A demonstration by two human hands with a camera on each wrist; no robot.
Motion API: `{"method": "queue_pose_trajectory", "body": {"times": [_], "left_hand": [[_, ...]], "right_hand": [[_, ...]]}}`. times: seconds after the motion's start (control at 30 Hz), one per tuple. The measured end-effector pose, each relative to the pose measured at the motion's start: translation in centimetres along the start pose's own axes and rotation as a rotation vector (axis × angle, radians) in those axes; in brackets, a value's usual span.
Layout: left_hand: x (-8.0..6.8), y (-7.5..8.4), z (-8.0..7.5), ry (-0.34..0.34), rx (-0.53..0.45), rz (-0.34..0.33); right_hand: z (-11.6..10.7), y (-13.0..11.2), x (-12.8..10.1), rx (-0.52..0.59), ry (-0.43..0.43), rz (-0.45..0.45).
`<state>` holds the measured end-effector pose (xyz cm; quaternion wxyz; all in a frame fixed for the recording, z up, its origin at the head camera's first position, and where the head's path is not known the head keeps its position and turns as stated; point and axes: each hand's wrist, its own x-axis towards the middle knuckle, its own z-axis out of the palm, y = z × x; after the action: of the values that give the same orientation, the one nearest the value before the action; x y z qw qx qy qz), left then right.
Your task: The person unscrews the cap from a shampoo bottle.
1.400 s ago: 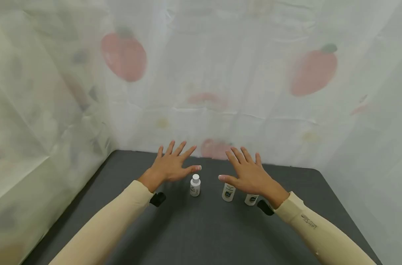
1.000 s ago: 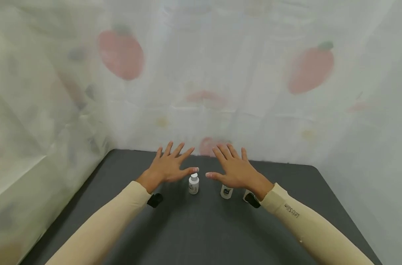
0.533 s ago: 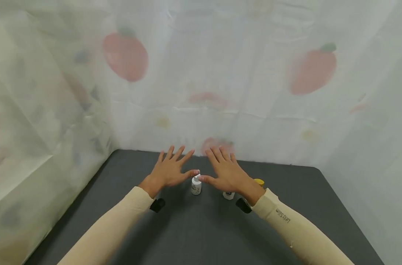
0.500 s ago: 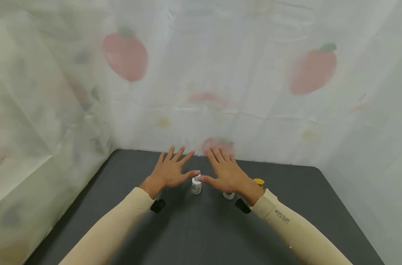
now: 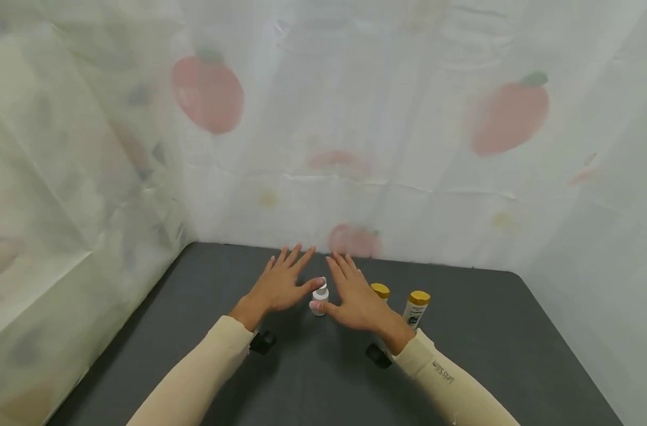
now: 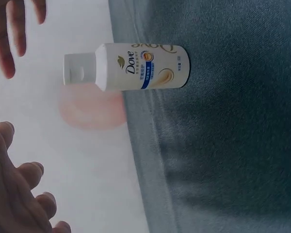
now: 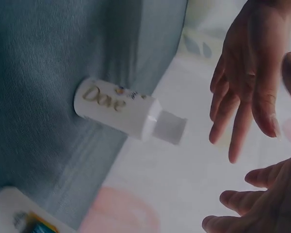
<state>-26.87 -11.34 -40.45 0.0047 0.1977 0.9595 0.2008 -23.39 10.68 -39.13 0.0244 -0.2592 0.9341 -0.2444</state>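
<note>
A small white Dove bottle [image 5: 321,295] with a white cap stands upright on the dark table, partly hidden by thumbs in the head view. In the left wrist view the whole Dove bottle [image 6: 145,67] shows, with nothing gripping it. My left hand [image 5: 280,287] hovers just left of it, fingers spread and fairly straight. On the other side is my right hand [image 5: 357,300], fingers extended and its thumb in front of the bottle. Two white bottles with yellow caps stand right of it: the nearer one [image 5: 380,290] is mostly behind my right hand, the other [image 5: 415,310] partly behind the wrist.
The dark cloth-covered table [image 5: 488,343] has rounded far corners. A pale curtain [image 5: 408,118] printed with strawberries hangs right behind its back edge, and more sheeting [image 5: 46,177] runs along the left side. Each wrist carries a small black camera [image 5: 263,342].
My right hand has moved left, from above the yellow-capped bottles to beside the Dove bottle, uncovering their caps. Both hands sit a little lower in view. The bottles have stayed in place.
</note>
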Motion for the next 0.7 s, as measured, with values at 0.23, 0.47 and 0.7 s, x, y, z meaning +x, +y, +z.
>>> {"method": "queue_pose_trajectory", "body": {"times": [0.23,0.47,0.7], "left_hand": [[-0.1,-0.7,1.4,0.037,-0.134,0.017],[-0.5,-1.2,3.3,0.048,-0.345,0.02],[-0.4,-0.9,4.2,0.159,-0.468,0.016]], "right_hand": [[2.0,0.3,-0.2,0.111,0.02,0.041],[4.3,0.9,0.1,0.216,0.019,0.083],[6.2,1.7,0.4,0.372,0.083,0.156]]}}
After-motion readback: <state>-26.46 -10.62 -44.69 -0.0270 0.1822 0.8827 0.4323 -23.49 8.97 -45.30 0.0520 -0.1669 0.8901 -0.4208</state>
